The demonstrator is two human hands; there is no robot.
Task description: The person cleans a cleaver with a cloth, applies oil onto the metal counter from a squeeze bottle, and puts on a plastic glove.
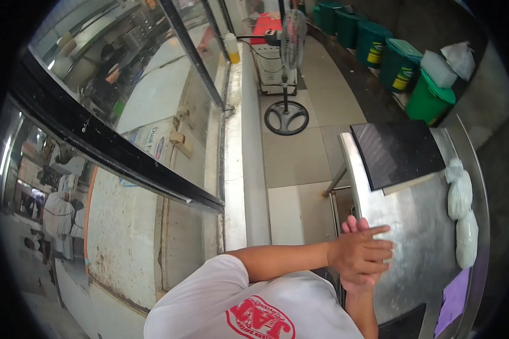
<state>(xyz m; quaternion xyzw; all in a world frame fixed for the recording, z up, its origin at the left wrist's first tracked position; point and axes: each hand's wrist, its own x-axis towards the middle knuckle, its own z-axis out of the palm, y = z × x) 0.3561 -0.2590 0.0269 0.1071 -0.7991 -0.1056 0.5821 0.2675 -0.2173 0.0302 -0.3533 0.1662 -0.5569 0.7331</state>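
My left hand (361, 254) lies across my right hand, its fingers stretched out and slightly apart. Beneath it, my right hand (354, 224) is mostly covered; its fingertips stick out past the far edge of the left hand, and part of its palm and wrist shows below. No object is visible in either hand. Both are over the left part of a shiny metal table (415, 237). Farther along that table lies a black flat board (397, 152) with a pale edge under it. White filled plastic bags (462, 209) line its right side, near a purple sheet (453, 302).
A pedestal fan (292, 48) stands on the tiled floor ahead. Several green lidded bins (400, 65) line the right wall. To the left, a black-framed window (124, 152) rises from a white ledge (234, 169). A bottle with yellow contents (232, 51) stands on it.
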